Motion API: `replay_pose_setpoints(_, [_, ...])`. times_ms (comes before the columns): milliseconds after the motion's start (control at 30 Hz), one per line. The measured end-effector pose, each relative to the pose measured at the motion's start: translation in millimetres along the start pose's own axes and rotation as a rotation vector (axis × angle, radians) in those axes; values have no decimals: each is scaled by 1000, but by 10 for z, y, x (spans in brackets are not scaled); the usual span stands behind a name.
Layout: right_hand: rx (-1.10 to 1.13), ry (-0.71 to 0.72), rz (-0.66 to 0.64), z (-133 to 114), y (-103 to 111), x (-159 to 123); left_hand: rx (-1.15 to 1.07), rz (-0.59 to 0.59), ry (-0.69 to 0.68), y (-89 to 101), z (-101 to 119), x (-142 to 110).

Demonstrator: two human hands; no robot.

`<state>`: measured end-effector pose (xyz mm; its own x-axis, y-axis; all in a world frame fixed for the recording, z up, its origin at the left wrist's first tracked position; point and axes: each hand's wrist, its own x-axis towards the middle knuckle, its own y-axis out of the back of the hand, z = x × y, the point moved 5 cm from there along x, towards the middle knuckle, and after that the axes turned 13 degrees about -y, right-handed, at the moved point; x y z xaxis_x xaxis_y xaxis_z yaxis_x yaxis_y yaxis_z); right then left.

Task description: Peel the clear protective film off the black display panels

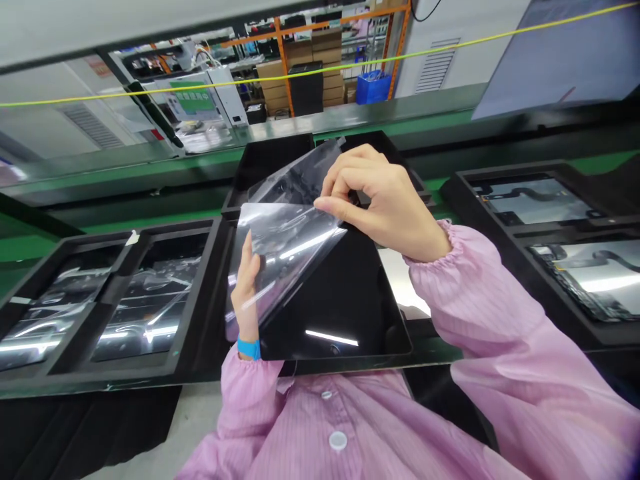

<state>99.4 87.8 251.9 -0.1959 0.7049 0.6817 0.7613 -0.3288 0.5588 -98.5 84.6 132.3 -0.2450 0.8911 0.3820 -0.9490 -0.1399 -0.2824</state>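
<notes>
A black glass tablet screen (345,293) is tilted up in front of me, with a ceiling light reflected near its lower edge. My left hand (246,290) grips its left side, partly seen through clear plastic, the fingers behind hidden. A clear protective film (285,243) is folded back diagonally over the screen's upper left; its lower right face is bare. Between thumb and fingertips, my right hand (367,193) pinches the film near the top of the screen. A blue wristband (249,349) circles my left wrist.
Black foam trays (173,363) on the left hold film-covered screens (155,293). On the right, another foam tray (520,267) carries opened tablet parts (600,267) with flex cables. Behind me-facing bench edge (320,123), a yellow cord (310,70) crosses the view.
</notes>
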Motion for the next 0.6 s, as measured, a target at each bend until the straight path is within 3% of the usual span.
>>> replay_pose_setpoints(267, [97,-144,134,0,97,44,41,55,-103,49,-44,65])
replay_pose_setpoints(600, [219,-268,149,210,125,-45,85,14,-12,-114,134,18])
